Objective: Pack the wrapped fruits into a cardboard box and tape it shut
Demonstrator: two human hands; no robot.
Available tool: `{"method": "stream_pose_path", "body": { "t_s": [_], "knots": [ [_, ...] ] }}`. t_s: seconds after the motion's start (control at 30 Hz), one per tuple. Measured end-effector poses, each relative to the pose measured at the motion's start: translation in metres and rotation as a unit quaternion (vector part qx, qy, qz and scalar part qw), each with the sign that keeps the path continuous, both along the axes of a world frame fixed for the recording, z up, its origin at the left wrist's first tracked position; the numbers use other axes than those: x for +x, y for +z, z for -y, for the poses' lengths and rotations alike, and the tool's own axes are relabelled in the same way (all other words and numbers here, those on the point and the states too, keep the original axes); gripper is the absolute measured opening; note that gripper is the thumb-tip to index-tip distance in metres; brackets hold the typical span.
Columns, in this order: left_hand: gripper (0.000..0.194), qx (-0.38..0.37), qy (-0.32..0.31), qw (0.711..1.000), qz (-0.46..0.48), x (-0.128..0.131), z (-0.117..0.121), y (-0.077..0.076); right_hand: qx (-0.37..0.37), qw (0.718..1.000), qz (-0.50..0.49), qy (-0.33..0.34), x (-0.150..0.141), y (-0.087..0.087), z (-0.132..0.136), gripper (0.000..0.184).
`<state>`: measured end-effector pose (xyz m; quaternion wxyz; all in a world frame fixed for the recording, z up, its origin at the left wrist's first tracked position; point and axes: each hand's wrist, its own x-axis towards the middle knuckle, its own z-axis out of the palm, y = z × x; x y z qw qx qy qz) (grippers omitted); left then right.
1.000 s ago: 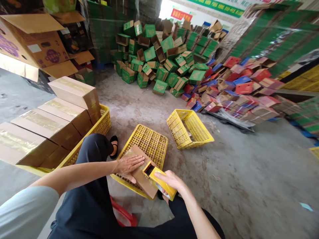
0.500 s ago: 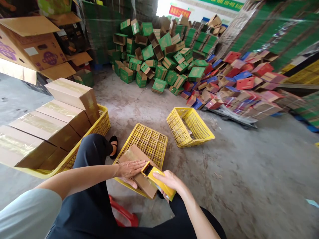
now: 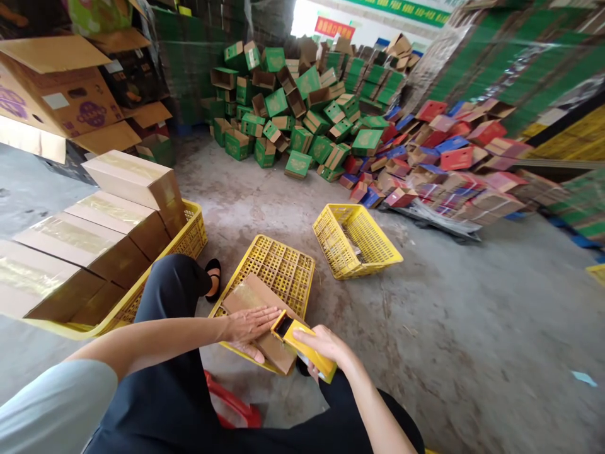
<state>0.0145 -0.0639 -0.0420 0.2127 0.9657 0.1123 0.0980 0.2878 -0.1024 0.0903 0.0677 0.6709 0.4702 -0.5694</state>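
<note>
in the head view, the left hand lies flat with fingers straight on a long brown cardboard box resting on a yellow plastic lattice crate, while the right hand is wrapped around a yellow boxy handheld tool over the box's right end

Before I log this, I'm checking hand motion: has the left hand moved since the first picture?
Yes. The left hand has shifted slightly along the carton toward its lower-right end, judged against the yellow crate beneath.
</note>
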Motion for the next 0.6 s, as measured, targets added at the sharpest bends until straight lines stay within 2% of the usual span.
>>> {"method": "stream_pose_path", "body": {
  "t_s": [0.27,0.5,0.6],
  "knots": [
    [0.112,0.010,0.002,1.000,-0.001,0.004,0.000,-0.005,0.012,1.000,-0.021,0.001,0.004,-0.005,0.006,0.054],
    [0.108,0.004,0.000,1.000,0.005,0.003,-0.001,-0.006,0.006,0.999,-0.030,-0.022,0.024,-0.006,0.024,0.051],
    [0.108,-0.003,0.002,1.000,0.002,0.004,0.001,-0.005,0.010,1.000,0.005,0.002,0.032,-0.004,0.028,0.046]
  ]
}}
